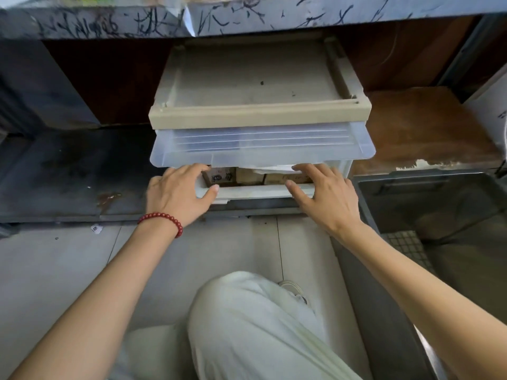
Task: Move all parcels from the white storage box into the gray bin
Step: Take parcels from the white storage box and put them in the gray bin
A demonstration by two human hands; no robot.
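View from a head-worn camera, looking down at a person crouched in front of a low shelf. At the centre stands the white storage box (343, 167), which has a beige top (258, 116) and a clear plastic front flap (260, 146) tilted up and outward, leaving a narrow opening along the bottom of the front. Through that opening the parcels (222, 176) show as brown cardboard cartons packed side by side inside the box, with a white sheet or envelope (274, 168) lying on top of those to the right, just under the flap's edge. Both bare hands are at the opening. The left hand (181, 193) sits at its left end: the thumb presses on the white lower rim and the fingers bend up towards the flap's lower edge. Whether they clamp anything cannot be told. A red bead bracelet (164, 218) circles this wrist. The right hand (326, 198) is at the right end of the opening, with its fingers fairly straight, slightly spread and pointing in under the flap. Its thumb tip lies at the lower rim, and it holds no parcel. The gray bin (397, 182) stands just to the right of the box, at floor level, its dark inner walls in view. The box rests on a dark, stained ledge (68, 174), and above it runs a metal shelf edge (247, 20) covered in black scribbles. In the foreground are a knee in pale trousers (255, 325), the toe of a light shoe (290, 286) and a gray tiled floor (55, 270).
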